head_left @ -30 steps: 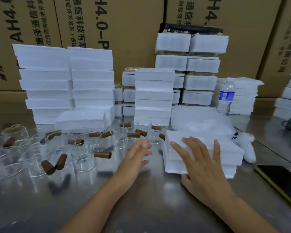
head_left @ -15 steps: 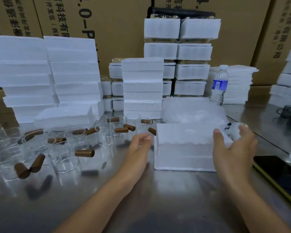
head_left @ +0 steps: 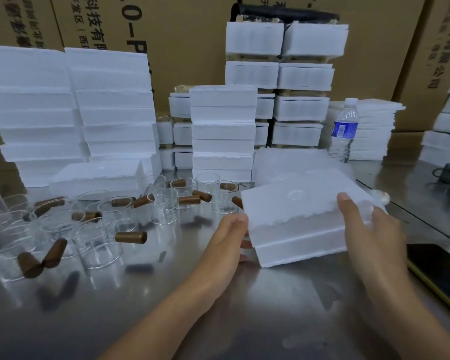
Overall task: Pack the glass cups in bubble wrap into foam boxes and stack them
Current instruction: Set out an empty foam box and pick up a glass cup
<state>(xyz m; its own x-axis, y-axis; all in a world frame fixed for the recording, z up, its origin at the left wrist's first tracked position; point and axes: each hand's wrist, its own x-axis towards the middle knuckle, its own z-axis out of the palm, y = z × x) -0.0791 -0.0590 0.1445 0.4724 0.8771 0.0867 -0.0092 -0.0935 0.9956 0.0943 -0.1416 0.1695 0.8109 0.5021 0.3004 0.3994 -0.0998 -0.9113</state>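
A closed white foam box sits tilted at centre right, its left end just above the steel table. My left hand grips its left edge, thumb on top and fingers underneath. My right hand grips the right side, with the thumb lying over the lid. Several clear glass cups with brown wooden handles stand to the left of the box. A pile of bubble wrap lies right behind it.
Stacks of foam boxes rise at the back left, centre and right. A water bottle stands beside thin foam sheets. A dark phone lies at the table's right edge. Cardboard cartons form the back wall.
My right hand slid from the lid to the box's right side and my left hand closed on its left edge. The box has turned and tilted up between them.
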